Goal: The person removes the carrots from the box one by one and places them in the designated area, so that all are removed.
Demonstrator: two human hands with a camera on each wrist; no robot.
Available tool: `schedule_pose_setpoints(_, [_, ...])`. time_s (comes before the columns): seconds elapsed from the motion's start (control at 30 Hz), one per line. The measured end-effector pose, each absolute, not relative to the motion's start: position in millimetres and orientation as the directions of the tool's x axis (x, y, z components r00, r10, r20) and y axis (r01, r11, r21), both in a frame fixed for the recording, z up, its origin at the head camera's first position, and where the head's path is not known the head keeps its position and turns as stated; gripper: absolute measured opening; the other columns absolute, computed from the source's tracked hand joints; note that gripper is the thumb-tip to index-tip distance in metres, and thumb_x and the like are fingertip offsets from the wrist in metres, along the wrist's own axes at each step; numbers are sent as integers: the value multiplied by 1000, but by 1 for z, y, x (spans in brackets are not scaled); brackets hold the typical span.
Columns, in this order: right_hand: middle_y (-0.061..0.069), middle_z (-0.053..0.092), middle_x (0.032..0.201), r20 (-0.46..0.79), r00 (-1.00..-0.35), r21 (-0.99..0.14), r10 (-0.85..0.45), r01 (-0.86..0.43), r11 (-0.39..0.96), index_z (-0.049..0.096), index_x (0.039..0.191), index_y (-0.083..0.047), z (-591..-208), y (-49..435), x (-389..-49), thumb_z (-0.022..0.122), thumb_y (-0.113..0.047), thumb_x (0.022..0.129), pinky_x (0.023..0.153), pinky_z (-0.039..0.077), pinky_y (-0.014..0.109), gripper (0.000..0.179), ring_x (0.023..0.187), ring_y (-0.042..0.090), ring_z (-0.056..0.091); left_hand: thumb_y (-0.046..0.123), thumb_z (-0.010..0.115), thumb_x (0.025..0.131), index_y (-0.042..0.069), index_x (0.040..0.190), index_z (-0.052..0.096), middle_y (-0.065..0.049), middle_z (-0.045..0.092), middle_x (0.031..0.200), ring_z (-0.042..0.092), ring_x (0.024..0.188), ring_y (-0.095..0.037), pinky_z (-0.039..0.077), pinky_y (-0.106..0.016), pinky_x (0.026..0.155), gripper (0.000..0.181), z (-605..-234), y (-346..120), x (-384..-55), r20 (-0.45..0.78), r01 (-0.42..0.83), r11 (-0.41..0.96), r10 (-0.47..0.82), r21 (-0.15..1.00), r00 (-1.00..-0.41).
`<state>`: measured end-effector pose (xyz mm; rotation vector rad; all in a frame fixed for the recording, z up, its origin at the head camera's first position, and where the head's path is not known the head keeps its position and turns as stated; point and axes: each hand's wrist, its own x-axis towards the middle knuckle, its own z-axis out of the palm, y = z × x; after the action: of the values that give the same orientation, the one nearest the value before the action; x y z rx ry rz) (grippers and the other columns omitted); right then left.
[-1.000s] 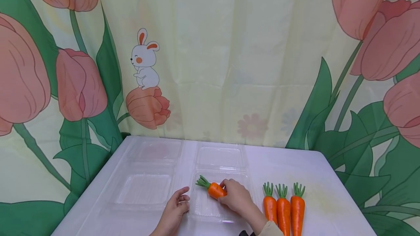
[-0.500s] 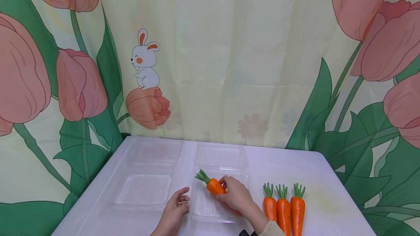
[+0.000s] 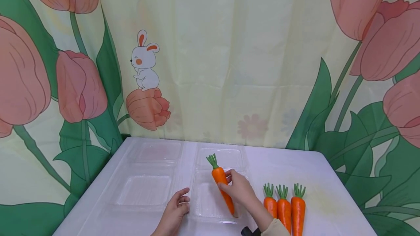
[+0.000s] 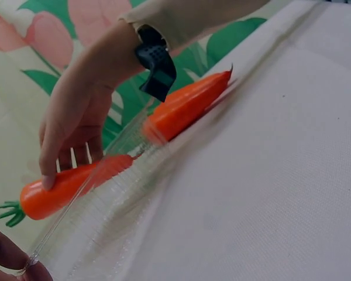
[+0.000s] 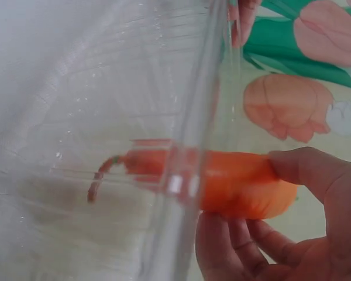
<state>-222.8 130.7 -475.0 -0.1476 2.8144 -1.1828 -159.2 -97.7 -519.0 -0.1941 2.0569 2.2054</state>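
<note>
In the head view my right hand (image 3: 239, 188) grips an orange carrot (image 3: 220, 177) with green stubby leaves, thumb on one side and fingers on the other. The carrot is tilted, leaves toward the back, over the front half of a clear plastic clamshell container (image 3: 200, 212). Its thin tip dips behind the container's clear wall in the right wrist view. My left hand (image 3: 175, 210) is at that container's left side; in the left wrist view its fingertips (image 4: 38, 270) pinch the rim.
Three more carrots (image 3: 284, 212) lie side by side on the white table (image 3: 325, 177) to the right. A second open clear container (image 3: 144, 190) is at the left. A curtain (image 3: 210, 64) printed with tulips and a rabbit hangs behind the table.
My right hand has lifted the carrot and turned it from lying slanted leftward to pointing more toward the back, leaves higher. The left hand has stayed in place.
</note>
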Motion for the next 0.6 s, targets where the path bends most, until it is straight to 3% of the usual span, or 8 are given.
schedule_pose_setpoints(0.3, [11, 64, 102, -106, -991, -814, -79, 41, 580, 57, 122, 0, -464, 140, -221, 80, -28, 88, 61, 62, 36, 50, 78, 19, 63, -12, 50, 91, -17, 147, 31, -9, 48, 107, 47, 91, -17, 46, -23, 75, 60, -519, -97, -160, -188, -187, -72, 0, 980, -982])
schedule_pose_setpoints(0.6, [12, 60, 94, -103, -994, -825, -35, 65, 561, 46, 141, -7, -457, 158, -219, 80, -23, 88, 53, 59, 33, 65, 63, 21, 63, -12, 51, 90, -18, 146, 32, -7, 49, 105, 46, 89, -16, 45, -21, 73, 60, -518, -97, -158, -154, -154, -78, 5, 985, -988])
